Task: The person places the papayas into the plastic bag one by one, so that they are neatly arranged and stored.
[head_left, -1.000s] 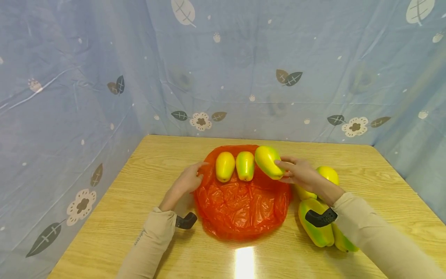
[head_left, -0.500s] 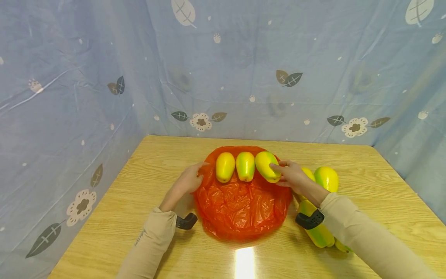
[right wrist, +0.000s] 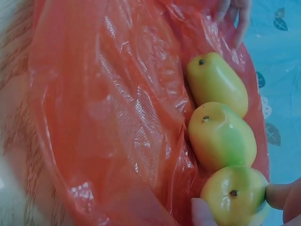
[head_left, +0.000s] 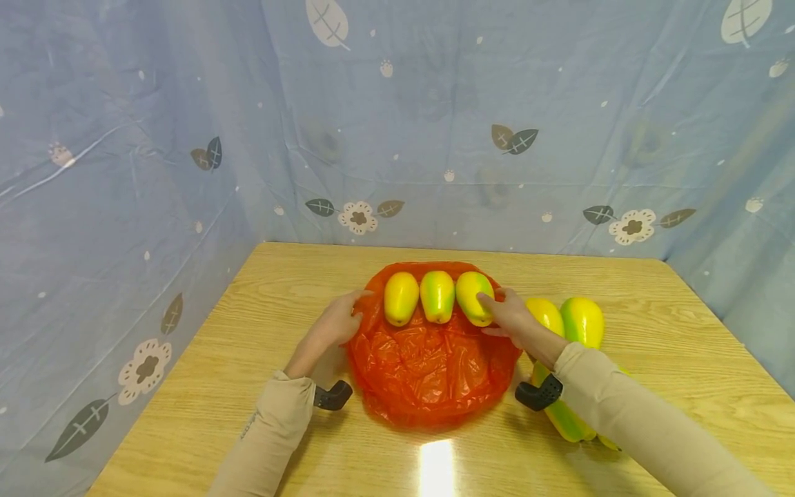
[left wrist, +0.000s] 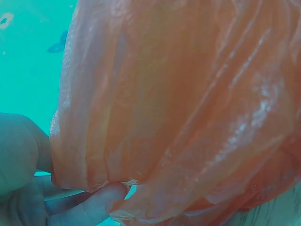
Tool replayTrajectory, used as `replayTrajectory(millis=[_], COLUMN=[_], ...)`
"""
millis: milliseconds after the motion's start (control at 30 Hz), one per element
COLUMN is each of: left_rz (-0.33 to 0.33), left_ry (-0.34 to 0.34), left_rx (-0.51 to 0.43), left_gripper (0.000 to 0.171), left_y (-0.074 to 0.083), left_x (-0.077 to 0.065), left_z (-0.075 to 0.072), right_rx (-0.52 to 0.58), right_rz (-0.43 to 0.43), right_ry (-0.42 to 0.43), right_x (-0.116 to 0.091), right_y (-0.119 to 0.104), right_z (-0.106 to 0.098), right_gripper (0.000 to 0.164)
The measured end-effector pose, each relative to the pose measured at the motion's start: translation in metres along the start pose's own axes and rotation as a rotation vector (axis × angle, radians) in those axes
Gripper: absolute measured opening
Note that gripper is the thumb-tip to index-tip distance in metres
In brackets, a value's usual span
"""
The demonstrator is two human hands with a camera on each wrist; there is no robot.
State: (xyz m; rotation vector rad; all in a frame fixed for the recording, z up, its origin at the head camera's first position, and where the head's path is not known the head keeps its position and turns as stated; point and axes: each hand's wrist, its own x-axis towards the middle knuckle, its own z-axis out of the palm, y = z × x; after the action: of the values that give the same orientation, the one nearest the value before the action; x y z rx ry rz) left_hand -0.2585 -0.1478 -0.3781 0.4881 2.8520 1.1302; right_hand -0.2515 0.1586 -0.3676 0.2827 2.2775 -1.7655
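Head view: we list one patterned blue curtain (head_left: 435, 83) behind one wooden table (head_left: 217, 359); one right sleeve (head_left: 627, 407), partly covering a side pile (head_left: 582, 323) of at least four yellow-green fruits; one red bag (head_left: 431, 373) mid-table, three bagged fruits (head_left: 437, 297) in a row at its far side; left hand (head_left: 335, 321) at the bag's left rim.

Left wrist view: we see thumb and fingers pinching the bag's edge.

Right wrist view: we count the same three; the right hand (head_left: 515, 321) grips the end fruit (right wrist: 235, 197), digits parted around it.

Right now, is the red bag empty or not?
Not empty: three yellow-green fruits show in a row inside the red bag.
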Motion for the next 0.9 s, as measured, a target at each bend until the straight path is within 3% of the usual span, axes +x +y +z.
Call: replayTrajectory(millis=[267, 667, 900], left_rz=[-0.016, -0.015, -0.034], left_ry=[-0.015, 0.002, -0.009], left_rx=[0.004, 0.003, -0.012], left_gripper=[0.05, 0.049, 0.049], left_y=[-0.0001, -0.0016, -0.0007], left_x=[0.0, 0.0002, 0.0007], left_z=[0.0006, 0.0024, 0.0021], right_rx=[-0.004, -0.114, -0.081], right_rz=[0.011, 0.002, 0.037], right_ry=[-0.01, -0.004, -0.021], right_x=[0.0012, 0.0026, 0.0016], right_y=[0.0038, 0.0096, 0.0042], right_z=[0.0004, 0.0013, -0.0022], right_gripper=[0.07, 0.068, 0.071])
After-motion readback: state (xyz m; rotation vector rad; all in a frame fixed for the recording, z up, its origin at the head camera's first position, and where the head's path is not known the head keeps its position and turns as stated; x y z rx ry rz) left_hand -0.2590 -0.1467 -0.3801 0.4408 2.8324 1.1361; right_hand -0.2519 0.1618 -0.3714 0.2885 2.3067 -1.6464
